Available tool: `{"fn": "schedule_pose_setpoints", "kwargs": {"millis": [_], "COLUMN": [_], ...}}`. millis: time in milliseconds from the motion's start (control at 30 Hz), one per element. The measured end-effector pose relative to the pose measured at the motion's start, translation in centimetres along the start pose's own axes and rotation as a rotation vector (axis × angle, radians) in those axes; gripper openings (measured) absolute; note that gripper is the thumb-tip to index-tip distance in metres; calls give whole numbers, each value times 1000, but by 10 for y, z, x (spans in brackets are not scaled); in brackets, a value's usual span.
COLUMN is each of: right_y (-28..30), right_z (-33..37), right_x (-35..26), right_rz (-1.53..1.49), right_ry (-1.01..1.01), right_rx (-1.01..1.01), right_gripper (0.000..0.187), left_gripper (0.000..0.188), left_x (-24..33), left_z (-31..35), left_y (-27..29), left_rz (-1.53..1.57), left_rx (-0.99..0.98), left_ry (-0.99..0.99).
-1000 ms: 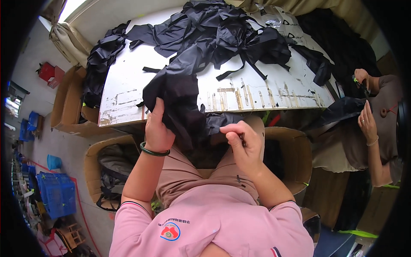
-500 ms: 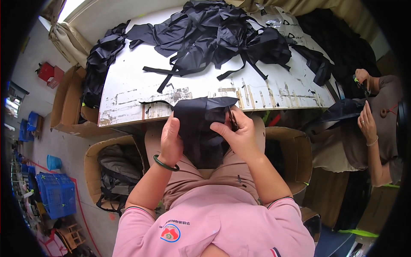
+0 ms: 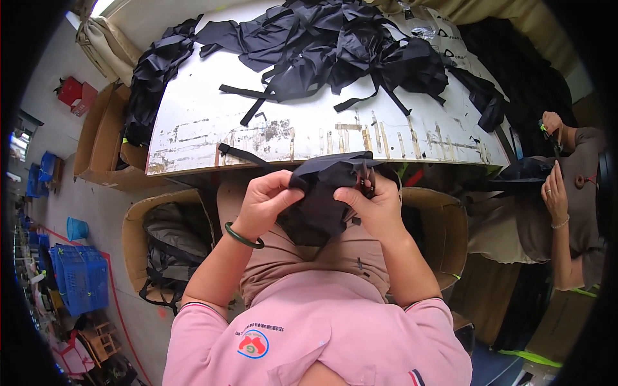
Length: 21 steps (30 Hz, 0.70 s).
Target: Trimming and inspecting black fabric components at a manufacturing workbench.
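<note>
A piece of black fabric (image 3: 322, 202) hangs between my hands above my lap, at the near edge of the table. My left hand (image 3: 265, 201) pinches its left edge between thumb and fingers. On the other side, my right hand (image 3: 378, 204) is closed on the fabric's right part, thumb pressed on top. A narrow dark tool (image 3: 367, 183), possibly thread snips, shows among the right fingers; its exact kind is unclear. From the fabric's left side, a black strap (image 3: 241, 153) reaches out over the table edge. The fabric is bunched, so its underside is hidden.
Black strapped fabric pieces (image 3: 341, 55) lie heaped across the white worn table (image 3: 206, 138). Open cardboard boxes (image 3: 134, 241) flank my legs, the left one holding dark bags (image 3: 172, 235). At the right sits a co-worker (image 3: 563, 193), hands on black material. Blue crates (image 3: 80, 276) stand far left.
The fabric has gone from spread flat to bunched and tilted. My left hand has turned from lying along its side to pinching its edge. The strap has swung out further.
</note>
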State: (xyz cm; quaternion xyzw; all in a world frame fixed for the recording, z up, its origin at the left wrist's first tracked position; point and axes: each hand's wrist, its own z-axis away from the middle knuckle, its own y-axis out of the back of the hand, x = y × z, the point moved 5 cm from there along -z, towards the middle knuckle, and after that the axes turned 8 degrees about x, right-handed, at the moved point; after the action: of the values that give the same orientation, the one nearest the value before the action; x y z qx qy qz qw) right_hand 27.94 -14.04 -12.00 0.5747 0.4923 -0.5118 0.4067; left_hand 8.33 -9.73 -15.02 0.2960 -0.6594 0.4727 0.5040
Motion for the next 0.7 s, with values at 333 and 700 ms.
{"fn": "schedule_pose_setpoints", "kwargs": {"millis": [333,700], "right_y": [11,-3], "right_z": [3,13], "right_x": [0,-4], "right_rz": [-51,-16], "right_ry": [-100,-91], "right_rx": [-12,-84], "right_gripper": [28,24], "left_gripper": [16,33], "left_x": [26,43], "left_z": [-1,0], "left_y": [56,-37], "left_rz": [-72,-688], "left_rx": [462,-241], "left_ry": [-73,-342]}}
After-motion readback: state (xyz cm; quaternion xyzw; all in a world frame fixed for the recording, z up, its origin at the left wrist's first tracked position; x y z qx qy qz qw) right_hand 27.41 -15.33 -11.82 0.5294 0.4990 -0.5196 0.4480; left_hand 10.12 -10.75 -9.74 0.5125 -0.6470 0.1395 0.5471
